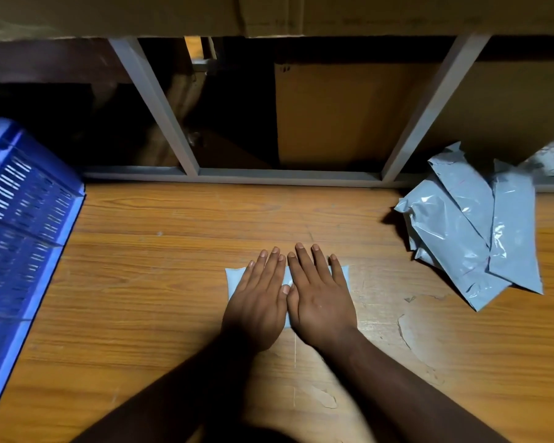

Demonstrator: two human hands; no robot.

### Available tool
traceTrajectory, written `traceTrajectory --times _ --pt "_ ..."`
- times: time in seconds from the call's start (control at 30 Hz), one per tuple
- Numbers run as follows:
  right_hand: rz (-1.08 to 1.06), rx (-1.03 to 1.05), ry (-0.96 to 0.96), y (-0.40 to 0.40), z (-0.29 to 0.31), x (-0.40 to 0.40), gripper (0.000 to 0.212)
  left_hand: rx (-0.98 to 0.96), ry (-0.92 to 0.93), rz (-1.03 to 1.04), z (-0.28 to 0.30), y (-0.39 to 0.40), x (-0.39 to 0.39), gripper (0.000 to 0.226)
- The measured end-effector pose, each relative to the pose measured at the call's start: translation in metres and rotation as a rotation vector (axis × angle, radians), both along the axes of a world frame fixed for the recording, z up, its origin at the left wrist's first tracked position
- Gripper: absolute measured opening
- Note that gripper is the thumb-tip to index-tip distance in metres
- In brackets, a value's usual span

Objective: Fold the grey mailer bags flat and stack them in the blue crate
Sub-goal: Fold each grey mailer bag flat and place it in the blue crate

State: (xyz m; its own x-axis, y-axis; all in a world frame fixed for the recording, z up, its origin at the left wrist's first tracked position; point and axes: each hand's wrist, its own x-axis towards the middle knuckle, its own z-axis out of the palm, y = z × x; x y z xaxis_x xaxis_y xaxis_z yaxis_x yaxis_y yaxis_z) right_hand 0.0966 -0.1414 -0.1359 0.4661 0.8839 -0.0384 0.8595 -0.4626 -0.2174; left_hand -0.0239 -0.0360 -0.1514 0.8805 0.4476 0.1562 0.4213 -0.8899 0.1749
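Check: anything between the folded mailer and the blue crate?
Nothing: in the head view only bare wooden tabletop separates the folded mailer bag from the blue crate.

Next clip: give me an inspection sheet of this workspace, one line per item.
Surface: wooden table, veneer chipped on the right.
Job's things: folded grey mailer bag under both hands; pile of unfolded mailer bags at right; blue crate at left.
Clutter: nothing seen.
Grippers: left hand and right hand press flat, fingers straight.
Cables: nothing seen.
Surroundings: grey metal frame, cardboard boxes behind.
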Motion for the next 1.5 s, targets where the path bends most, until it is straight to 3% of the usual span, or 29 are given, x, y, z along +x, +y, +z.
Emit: traceTrajectory --times 0.33,0.7,1.0,1.23,1.3,1.4,1.5 --pt "-0.042 0.019 0.063 -0.029 0.004 0.013 0.068 -0.068 0.24 0.149 0.019 0.007 -0.016 0.081" --pt "-0.072 -0.009 0.068 -0.028 0.0 0.01 0.075 -0.078 0.224 0.106 0.009 0.012 -0.021 0.078" --pt "-0.237 0.007 0.053 -0.061 0.0 0.012 0.081 -0.101 0.222 0.21 0.013 0.017 -0.048 0.089" --pt "-0.228 -0.032 0.079 -0.058 0.002 0.012 0.082 -0.136 0.259 0.199 0.018 0.016 -0.047 0.093" --pt "-0.227 0.002 0.177 -0.059 0.007 0.016 0.08 -0.204 0.188 0.192 0.019 0.018 -0.05 0.094" --pt "-0.29 0.155 0.389 -0.057 0.024 0.024 0.065 -0.44 -0.088 0.311 0.032 0.023 -0.054 0.084" --pt "-0.252 0.267 0.26 -0.051 0.037 0.018 0.055 -0.378 -0.166 0.327 0.042 0.019 -0.05 0.07"
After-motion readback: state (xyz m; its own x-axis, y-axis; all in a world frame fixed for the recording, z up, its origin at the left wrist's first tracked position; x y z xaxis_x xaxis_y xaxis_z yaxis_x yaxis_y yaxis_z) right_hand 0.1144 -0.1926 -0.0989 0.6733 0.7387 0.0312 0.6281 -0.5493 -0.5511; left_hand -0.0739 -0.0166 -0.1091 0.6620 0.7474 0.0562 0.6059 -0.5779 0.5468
